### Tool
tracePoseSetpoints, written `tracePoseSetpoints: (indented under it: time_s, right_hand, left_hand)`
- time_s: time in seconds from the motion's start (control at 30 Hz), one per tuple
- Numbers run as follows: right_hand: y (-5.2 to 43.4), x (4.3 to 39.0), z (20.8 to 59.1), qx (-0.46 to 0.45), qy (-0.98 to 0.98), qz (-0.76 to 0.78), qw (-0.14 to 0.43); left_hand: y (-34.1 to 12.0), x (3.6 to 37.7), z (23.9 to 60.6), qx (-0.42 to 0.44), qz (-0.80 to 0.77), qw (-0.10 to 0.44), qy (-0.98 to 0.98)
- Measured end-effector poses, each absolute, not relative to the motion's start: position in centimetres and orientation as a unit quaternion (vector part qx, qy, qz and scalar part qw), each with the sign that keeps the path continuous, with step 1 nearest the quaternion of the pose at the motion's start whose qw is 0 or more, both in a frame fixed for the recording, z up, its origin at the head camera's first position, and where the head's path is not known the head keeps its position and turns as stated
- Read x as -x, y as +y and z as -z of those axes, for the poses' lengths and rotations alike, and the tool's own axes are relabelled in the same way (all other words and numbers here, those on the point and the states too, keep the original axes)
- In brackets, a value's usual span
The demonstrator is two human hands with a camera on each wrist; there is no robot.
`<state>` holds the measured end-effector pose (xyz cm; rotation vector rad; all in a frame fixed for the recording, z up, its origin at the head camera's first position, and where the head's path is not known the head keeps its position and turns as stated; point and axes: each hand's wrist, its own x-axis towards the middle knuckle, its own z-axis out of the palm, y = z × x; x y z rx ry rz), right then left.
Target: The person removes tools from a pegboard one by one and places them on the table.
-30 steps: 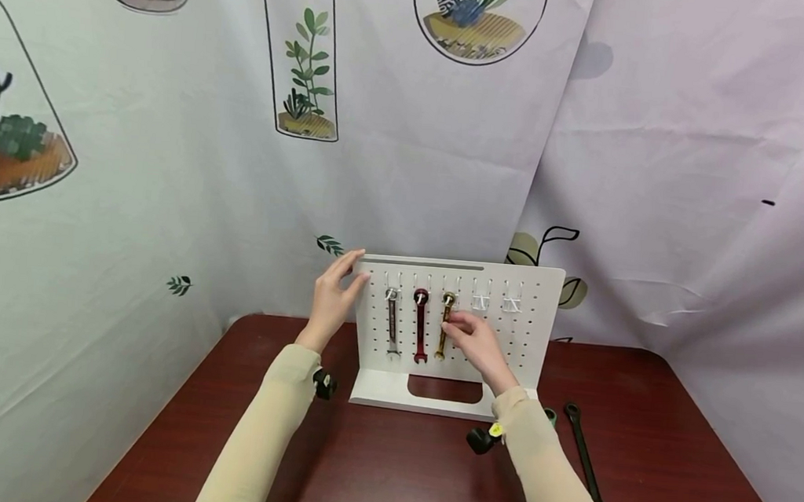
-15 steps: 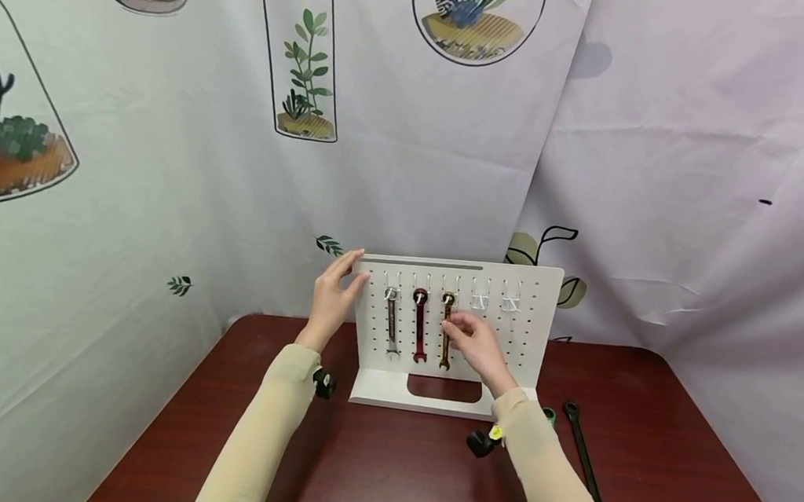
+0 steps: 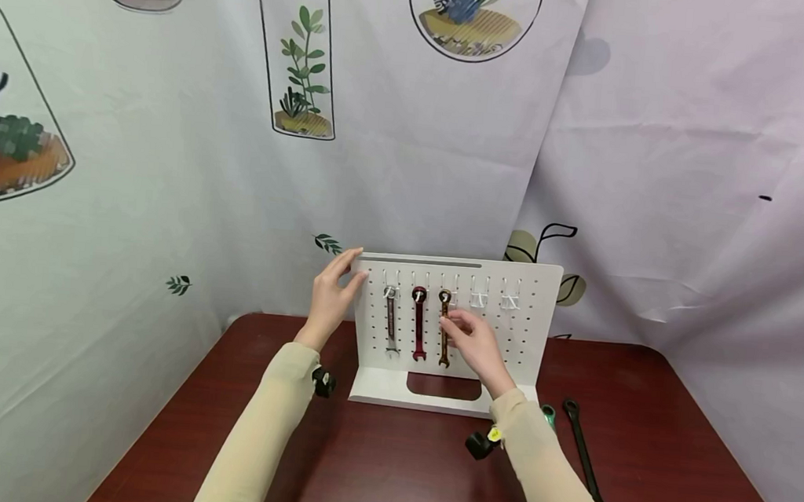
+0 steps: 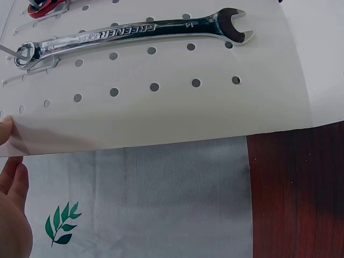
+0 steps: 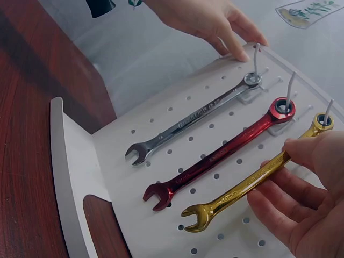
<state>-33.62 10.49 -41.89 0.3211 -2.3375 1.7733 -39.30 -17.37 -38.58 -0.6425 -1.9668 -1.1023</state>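
The right hand [image 3: 477, 344] pinches the gold combination wrench [image 5: 242, 191], lower end [image 3: 444, 362] now swung rightward, ring [image 5: 316, 129] seemingly hooked, while the left hand [image 3: 330, 302] grips the pegboard [image 3: 543, 313].

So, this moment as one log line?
left hand: grips pegboard | right hand: pinches gold wrench | hung: red wrench, silver wrench

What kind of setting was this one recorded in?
Probably a staged indoor tabletop corner: plant-printed cloth covers the background, and a reddish-brown table bears a white pegboard stand hung with wrenches.
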Motion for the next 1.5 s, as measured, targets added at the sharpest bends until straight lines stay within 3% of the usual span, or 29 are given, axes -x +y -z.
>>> tracePoseSetpoints:
  time_s: [1.5]
  right_hand:
    - [10.8,30.6,40.7,-0.143,-0.782,-0.601,0.082]
  left_hand:
    - [-17.5,39.1,38.4,0.246,0.43,0.386,-0.778]
